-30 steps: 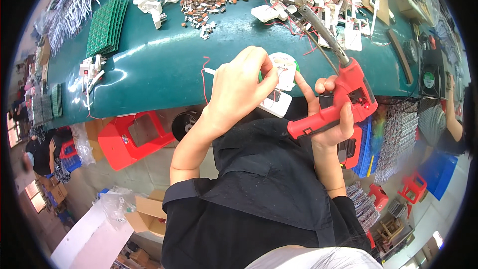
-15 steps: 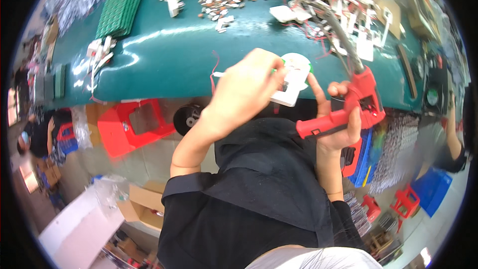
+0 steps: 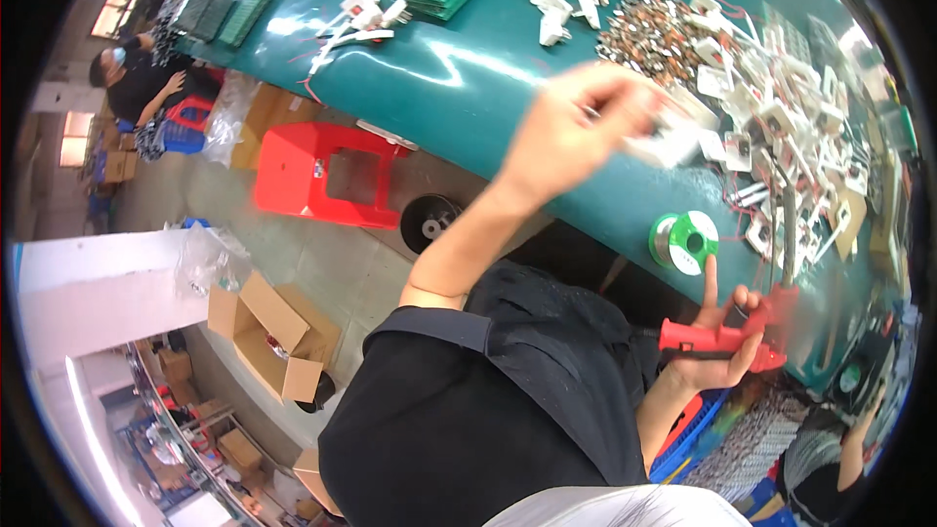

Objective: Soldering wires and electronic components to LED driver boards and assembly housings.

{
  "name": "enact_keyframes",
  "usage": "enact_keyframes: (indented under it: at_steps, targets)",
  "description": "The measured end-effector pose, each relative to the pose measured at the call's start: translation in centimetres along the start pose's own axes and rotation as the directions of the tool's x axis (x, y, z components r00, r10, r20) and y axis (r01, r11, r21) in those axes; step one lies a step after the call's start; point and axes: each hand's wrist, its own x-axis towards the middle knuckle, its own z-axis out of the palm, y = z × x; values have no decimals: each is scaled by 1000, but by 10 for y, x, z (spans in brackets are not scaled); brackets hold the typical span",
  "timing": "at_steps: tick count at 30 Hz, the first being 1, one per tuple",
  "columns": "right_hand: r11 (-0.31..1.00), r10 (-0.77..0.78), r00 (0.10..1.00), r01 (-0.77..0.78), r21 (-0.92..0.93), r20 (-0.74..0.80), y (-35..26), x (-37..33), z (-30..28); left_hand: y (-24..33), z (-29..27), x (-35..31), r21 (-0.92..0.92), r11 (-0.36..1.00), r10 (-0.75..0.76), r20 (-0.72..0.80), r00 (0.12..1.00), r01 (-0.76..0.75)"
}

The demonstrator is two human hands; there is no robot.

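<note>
Left grip (image 3: 576,132) — pinching white part (image 3: 673,142), right (image 3: 711,369) — soldering gun (image 3: 776,317)

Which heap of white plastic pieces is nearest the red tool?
The sprawling heap on the right: the red tool's barrel overlaps it; the smaller middle heap and left heap lie farther off.

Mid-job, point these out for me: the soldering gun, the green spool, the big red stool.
Soldering gun (image 3: 705,338): head view, on its red handle.
Green spool (image 3: 680,239): head view, on its face, left of the hole.
Red stool (image 3: 291,178): head view, on its broad panel.
</note>
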Motion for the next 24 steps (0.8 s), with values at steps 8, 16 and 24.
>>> enact_keyframes:
  at_steps: [8,16,24]
  targets:
    - [999,25,999,-26,30,23,3,3,4,-64,-232,37,825,554,342,-348,873,112]
    - [999,35,999,-34,32,-29,7,2,9,-65,-145,51,880,461,489,-142,861,-117]
    - [990,4,998,4,141,-55,-10,-8,0,-94,62,46,666,616,142,431,891,-421]
